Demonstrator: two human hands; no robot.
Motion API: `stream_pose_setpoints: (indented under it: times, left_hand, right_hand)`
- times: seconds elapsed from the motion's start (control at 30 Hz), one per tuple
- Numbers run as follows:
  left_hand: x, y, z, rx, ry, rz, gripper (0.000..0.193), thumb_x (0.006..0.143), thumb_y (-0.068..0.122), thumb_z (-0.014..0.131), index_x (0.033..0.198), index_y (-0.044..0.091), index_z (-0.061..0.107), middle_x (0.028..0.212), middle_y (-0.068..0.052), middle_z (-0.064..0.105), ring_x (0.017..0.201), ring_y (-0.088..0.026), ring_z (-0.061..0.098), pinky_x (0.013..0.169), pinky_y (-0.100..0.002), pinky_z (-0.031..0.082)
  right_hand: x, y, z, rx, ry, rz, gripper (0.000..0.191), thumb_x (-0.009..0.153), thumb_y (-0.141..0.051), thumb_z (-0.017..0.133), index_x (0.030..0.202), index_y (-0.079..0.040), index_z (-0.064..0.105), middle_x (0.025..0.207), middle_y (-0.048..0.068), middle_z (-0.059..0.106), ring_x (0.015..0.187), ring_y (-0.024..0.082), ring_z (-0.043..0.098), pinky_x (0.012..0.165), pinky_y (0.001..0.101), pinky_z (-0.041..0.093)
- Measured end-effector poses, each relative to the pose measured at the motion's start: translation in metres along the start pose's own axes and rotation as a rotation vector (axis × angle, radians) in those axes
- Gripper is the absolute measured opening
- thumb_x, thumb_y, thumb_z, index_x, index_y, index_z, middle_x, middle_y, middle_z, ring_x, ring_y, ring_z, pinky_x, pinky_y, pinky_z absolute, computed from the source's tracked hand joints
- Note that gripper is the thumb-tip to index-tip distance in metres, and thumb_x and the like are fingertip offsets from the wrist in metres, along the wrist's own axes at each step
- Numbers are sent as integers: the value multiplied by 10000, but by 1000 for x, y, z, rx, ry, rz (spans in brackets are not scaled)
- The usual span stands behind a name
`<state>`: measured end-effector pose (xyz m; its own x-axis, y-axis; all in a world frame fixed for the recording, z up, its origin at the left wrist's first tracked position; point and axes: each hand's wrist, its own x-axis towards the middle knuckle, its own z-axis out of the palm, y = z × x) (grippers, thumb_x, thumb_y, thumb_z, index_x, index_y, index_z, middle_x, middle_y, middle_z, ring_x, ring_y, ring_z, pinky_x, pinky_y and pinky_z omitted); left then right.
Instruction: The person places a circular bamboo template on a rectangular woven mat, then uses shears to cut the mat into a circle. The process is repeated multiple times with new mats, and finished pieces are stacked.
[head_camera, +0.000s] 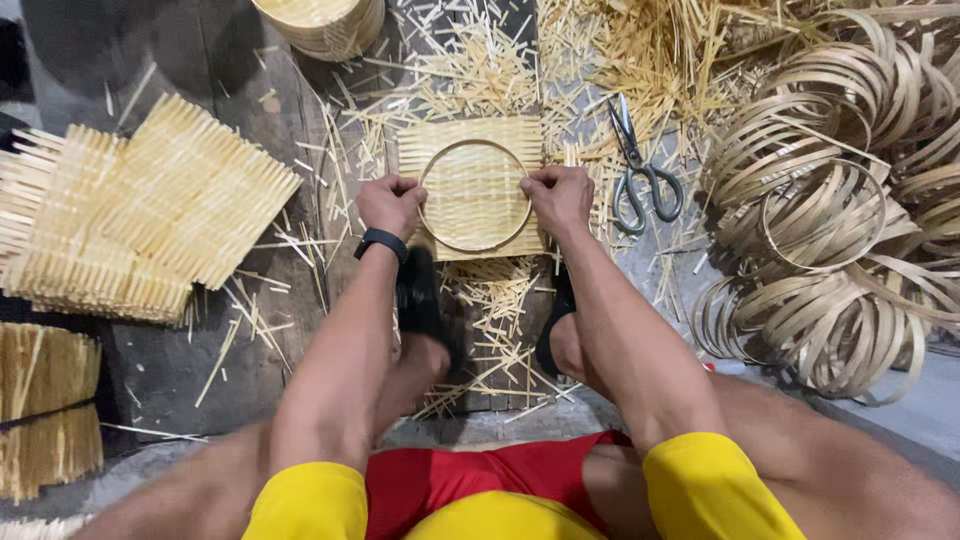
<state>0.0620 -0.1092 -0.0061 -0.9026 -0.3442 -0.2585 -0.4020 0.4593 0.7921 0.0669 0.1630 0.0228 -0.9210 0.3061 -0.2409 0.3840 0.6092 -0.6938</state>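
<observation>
A square woven bamboo mat (470, 140) lies on a dark wooden board in front of me. A thin round bamboo hoop (476, 245) rests on top of it. My left hand (390, 205), with a black wristband, pinches the hoop's left side. My right hand (560, 198) pinches its right side. Both hands press the hoop down on the mat. My feet in black sandals sit just below the mat.
Grey scissors (640, 170) lie right of the mat. Several coiled bamboo hoops (830, 230) pile at the right. Stacked woven mats (140, 210) lie at the left. Loose bamboo offcuts (480, 60) cover the board. A finished basket (325, 25) stands at the top.
</observation>
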Motion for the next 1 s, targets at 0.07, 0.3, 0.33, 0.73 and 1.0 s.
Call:
stream_pose_setpoints:
  times: [0.07,0.3,0.33,0.73,1.0]
  left_hand:
    - [5,-5,0,-39,-57,-70,193,709,111,880,878,47,811,768,-80,780,659,-141,735,644,-281,584]
    - [12,-4,-4,-232,-138,-162,172,739,60,879,892,30,808,767,-58,779,663,-111,730,626,-253,596]
    - [11,-3,-5,-229,-144,-163,166,741,62,878,887,26,808,768,-59,779,662,-112,728,628,-255,595]
    - [22,-13,-3,-319,-239,-260,154,777,99,864,891,15,804,773,-58,771,649,-111,703,603,-261,579]
    - [32,37,-9,350,-196,222,290,783,217,865,1018,65,793,1131,-145,683,1046,-270,576,945,-410,502]
  right_hand:
    - [1,3,2,13,-3,-39,204,765,-231,863,917,-100,825,783,94,779,672,183,733,693,318,571]
    - [3,-4,-1,125,-71,-24,172,787,-166,851,922,-67,815,776,79,787,663,134,713,660,297,571]
    - [3,-6,-2,109,-64,-30,168,789,-159,853,923,-64,817,771,79,783,661,127,711,658,297,569]
    - [29,6,-5,97,-198,-83,134,790,-128,871,869,-36,814,719,74,761,626,109,666,612,274,548]
    - [-6,-61,-17,-337,-297,-402,799,689,-404,892,1305,18,609,1322,248,566,1252,373,495,1081,476,391]
